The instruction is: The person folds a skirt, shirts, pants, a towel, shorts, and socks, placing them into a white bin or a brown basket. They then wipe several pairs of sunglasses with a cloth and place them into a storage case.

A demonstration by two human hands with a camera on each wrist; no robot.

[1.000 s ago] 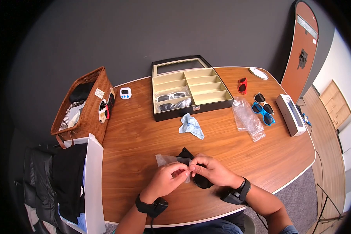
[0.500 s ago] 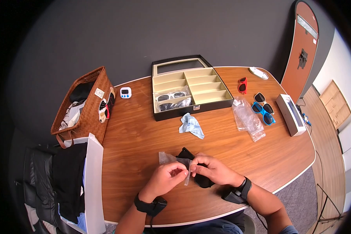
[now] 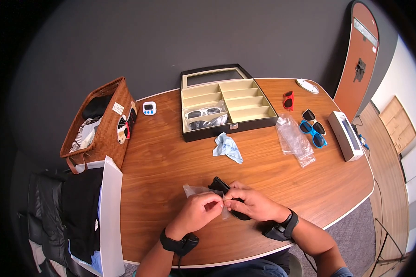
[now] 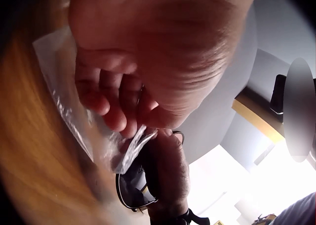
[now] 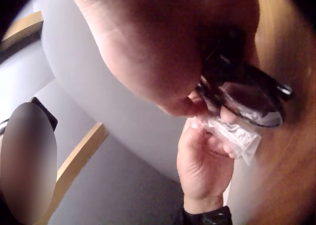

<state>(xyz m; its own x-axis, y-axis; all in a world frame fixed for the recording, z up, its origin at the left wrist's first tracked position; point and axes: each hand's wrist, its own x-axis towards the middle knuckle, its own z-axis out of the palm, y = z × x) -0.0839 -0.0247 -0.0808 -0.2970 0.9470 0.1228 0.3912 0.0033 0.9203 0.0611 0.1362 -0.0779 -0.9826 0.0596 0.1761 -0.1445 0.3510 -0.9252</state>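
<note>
Black sunglasses (image 3: 220, 185) are held in the right hand (image 3: 254, 203), partly covered by its fingers; a dark lens (image 4: 132, 189) shows below the fingers in the left wrist view. The left hand (image 3: 198, 214) pinches a clear plastic bag (image 3: 196, 189) between thumb and fingertips. Both hands' fingertips meet at the bag's edge, above the near part of the table. In the right wrist view the crumpled plastic (image 5: 237, 136) lies right beside the sunglasses' lens (image 5: 249, 101). Whether the right fingertips also pinch the plastic is partly hidden.
An open display case (image 3: 254, 123) holds bagged glasses; a blue cloth (image 3: 227, 147) lies before it. To the right are plastic bags (image 3: 295, 141), red (image 3: 288, 100), white-framed (image 3: 308, 115) and blue sunglasses (image 3: 318, 139), and a white box (image 3: 345, 136). At left stand a wicker basket (image 3: 107, 134) and timer (image 3: 149, 108).
The sunglasses have tilted in the right hand, with less of the lens showing. The plastic bag has shifted slightly between the fingertips, its free corner moving left since the middle frame.
</note>
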